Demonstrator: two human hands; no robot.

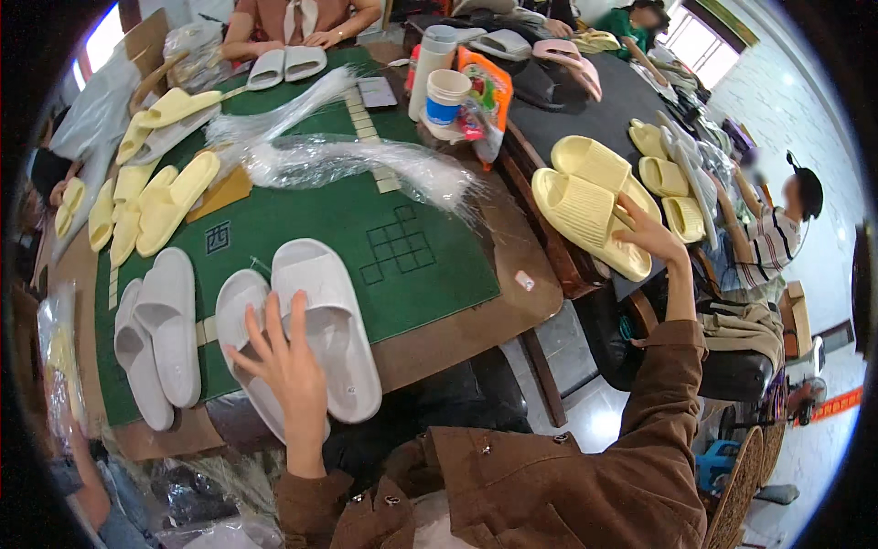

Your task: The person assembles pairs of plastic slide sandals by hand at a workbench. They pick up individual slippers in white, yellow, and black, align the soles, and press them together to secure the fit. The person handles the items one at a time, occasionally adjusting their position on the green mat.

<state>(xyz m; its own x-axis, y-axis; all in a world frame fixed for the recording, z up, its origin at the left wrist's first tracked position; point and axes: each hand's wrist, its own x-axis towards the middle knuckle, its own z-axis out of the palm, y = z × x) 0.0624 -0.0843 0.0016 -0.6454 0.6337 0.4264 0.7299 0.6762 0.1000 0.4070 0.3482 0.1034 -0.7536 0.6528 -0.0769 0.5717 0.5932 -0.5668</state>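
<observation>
My left hand (pixel 291 371) is open, fingers spread, over a pair of pale grey slide slippers (pixel 320 284) on the green mat (pixel 448 265). Its fingertips reach across the inner edges of both slippers; whether they press on them I cannot tell. To its left lies another pale grey pair (pixel 171 320), one slipper overlapping the other. Out to the right, my right hand (pixel 654 233) rests with parted fingers at the edge of a pale yellow pair of slippers (pixel 585 206) on the dark table (pixel 540 114). Part of that hand's underside is hidden.
Long clear plastic strips (pixel 366 169) lie across the mat. Beyond them stand a paper cup (pixel 446 96), a bottle (pixel 430 59) and an orange packet (pixel 485 87). More yellow slippers (pixel 174 201) lie at left and on the dark table. People sit around both tables.
</observation>
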